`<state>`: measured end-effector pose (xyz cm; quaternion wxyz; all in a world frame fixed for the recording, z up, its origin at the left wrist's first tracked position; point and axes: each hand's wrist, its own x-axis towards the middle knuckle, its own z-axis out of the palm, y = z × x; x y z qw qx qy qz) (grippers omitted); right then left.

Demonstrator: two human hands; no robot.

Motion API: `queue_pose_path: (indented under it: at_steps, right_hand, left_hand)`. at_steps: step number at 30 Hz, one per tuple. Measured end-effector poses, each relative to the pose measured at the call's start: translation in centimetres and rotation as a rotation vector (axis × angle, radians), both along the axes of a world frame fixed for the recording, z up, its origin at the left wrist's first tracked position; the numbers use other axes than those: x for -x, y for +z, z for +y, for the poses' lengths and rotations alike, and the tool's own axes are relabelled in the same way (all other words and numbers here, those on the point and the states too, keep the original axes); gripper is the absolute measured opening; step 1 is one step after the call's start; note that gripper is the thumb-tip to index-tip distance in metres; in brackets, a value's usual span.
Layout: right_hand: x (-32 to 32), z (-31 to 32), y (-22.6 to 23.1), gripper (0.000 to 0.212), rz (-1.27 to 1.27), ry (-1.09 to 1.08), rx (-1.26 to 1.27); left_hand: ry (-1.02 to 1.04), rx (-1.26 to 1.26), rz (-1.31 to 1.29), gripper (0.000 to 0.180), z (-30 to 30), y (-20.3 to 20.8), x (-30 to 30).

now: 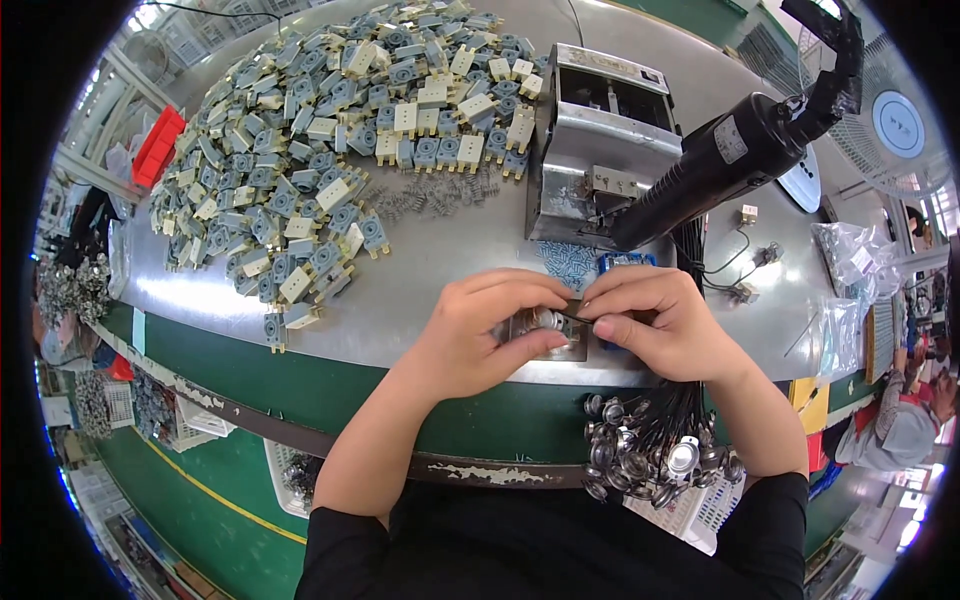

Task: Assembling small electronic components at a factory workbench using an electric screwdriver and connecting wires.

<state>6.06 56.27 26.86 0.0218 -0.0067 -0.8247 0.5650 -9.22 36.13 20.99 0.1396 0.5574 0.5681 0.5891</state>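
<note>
Both my hands meet over the near edge of the metal table. Curled fingers of my left hand (pixel 485 330) close around a small round metal part (pixel 541 319), partly hidden by the fingers. From it a short black cable (pixel 578 318) runs to the right, where my right hand (pixel 655 318) pinches it between thumb and fingers. Under the hands shows part of a small metal plate (pixel 574 350). Just beyond my fingertips lie many small blue pieces (pixel 568 262), beside a blue tray (pixel 625 262). A bundle of black cables with round metal ends (pixel 640 460) hangs over the edge below my right hand.
A big heap of grey and cream plastic blocks (pixel 320 140) covers the far left, with loose springs (pixel 430 195) beside it. Behind my hands stands a metal machine (pixel 600 140) with a black cylinder (pixel 710 160) angled over it. Clear plastic bags (pixel 850 260) and a red bin (pixel 158 147) flank the table.
</note>
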Motion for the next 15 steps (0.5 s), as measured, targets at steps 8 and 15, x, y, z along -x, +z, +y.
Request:
queue_pose_path:
  at_steps: [8, 15]
  right_hand:
    - [-0.1, -0.4, 1.1, 0.013, 0.064, -0.056, -0.024]
    - [-0.6, -1.0, -0.4, 0.014, 0.047, -0.119, -0.453]
  left_hand:
    - [0.038, 0.037, -0.087, 0.036, -0.2, 0.1, -0.3]
    - [0.094, 0.292, 0.254, 0.038, 0.0, 0.3, -0.4]
